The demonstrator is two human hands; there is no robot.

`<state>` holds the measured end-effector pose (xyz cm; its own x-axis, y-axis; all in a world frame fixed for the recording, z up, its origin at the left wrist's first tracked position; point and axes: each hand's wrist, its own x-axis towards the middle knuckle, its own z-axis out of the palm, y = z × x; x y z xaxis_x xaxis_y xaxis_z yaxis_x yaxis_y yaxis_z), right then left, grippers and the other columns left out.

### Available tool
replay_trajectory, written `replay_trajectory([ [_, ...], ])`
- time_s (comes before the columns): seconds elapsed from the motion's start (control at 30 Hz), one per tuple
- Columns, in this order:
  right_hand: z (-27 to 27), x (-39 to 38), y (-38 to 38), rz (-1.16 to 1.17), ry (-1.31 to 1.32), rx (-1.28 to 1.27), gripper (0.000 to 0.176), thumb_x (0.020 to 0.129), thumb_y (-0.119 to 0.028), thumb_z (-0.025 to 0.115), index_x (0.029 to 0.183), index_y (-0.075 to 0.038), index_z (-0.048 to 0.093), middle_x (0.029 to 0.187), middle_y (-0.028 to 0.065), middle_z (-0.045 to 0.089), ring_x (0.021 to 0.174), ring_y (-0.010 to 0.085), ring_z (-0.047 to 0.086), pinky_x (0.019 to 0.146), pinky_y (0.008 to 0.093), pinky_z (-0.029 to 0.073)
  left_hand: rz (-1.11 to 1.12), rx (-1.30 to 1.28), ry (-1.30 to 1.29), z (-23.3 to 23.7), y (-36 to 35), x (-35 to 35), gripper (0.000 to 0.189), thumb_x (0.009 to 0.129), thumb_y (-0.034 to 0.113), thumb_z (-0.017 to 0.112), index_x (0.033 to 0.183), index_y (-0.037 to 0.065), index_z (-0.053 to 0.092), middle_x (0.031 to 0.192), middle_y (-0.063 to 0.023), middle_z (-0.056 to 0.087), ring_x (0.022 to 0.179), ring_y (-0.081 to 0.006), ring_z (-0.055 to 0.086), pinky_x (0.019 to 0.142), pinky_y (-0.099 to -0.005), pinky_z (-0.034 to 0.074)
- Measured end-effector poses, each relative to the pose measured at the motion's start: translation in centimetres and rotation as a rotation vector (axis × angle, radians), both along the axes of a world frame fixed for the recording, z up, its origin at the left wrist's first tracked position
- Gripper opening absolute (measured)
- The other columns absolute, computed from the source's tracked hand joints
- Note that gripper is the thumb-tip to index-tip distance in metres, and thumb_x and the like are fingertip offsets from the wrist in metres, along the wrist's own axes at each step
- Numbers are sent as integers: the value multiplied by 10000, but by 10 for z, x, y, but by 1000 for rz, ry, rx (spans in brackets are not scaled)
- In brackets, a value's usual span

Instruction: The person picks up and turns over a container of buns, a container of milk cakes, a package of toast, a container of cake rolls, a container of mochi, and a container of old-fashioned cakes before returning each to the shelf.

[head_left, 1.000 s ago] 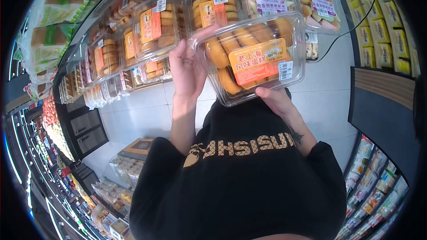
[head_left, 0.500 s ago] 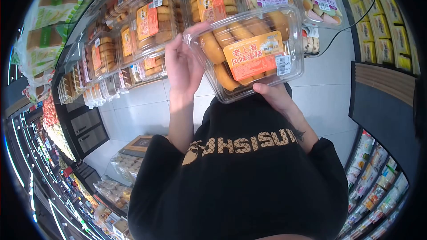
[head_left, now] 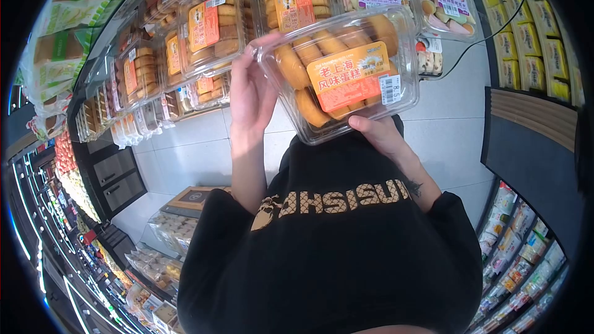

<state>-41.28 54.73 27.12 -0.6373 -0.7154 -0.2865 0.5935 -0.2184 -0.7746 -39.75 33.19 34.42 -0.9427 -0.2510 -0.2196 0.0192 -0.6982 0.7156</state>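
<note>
Between my hands is a clear plastic box of cakes (head_left: 348, 77), tilted, its orange and red label facing up toward me. Golden-brown cakes show through the lid, and a white price sticker is at the label's right end. My left hand (head_left: 253, 86) grips the box's left edge, with fingers reaching up to its upper left corner. At the lower right edge, the thumb of my right hand (head_left: 377, 133) presses on the lid, while its fingers are hidden underneath. Beyond the box, similar cake boxes (head_left: 209, 28) stand on the display.
Boxes with purple labels (head_left: 447, 9) sit at the back right. Yellow packets (head_left: 531, 43) fill a rack on the right, with a black cable (head_left: 495, 32) hanging before it. Shelves of packaged goods (head_left: 520, 241) line the lower right. Stacked packs (head_left: 170, 229) stand at the lower left.
The box and both hands have shifted very slightly to the left in view. Both hands keep their hold on the box.
</note>
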Motion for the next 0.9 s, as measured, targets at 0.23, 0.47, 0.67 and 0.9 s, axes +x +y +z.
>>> replay_trajectory([
  [0.23,9,1,-2,-55,74,32,566,757,-192,640,1225,8,392,1186,91,469,1091,174,445,938,316,344,51,-195,-63,-3,3,0,462,901,321,284,1105,-38,491,1140,-150,517,1117,-241,438,977,-377,318],
  [0.47,5,-1,0,-62,92,36,545,769,-198,628,1216,16,400,1183,90,473,1092,165,439,938,308,342,70,-142,-90,-8,3,-1,471,883,315,293,1115,-48,482,1161,-158,499,1146,-244,407,992,-375,294],
  [0.67,0,-34,20,-206,118,-22,675,772,-197,618,1309,4,261,1247,132,411,1135,202,413,965,327,327,-154,-70,9,-28,-7,21,536,812,322,393,1208,-41,395,1254,-169,413,1202,-257,356,1024,-373,244],
  [0.9,30,-64,13,-304,247,59,591,840,-171,515,1324,-8,219,1216,109,411,1109,163,413,937,308,341,-309,-431,-57,-55,20,37,681,762,134,652,1313,40,262,1293,-103,364,1185,-206,376,991,-327,306],
])
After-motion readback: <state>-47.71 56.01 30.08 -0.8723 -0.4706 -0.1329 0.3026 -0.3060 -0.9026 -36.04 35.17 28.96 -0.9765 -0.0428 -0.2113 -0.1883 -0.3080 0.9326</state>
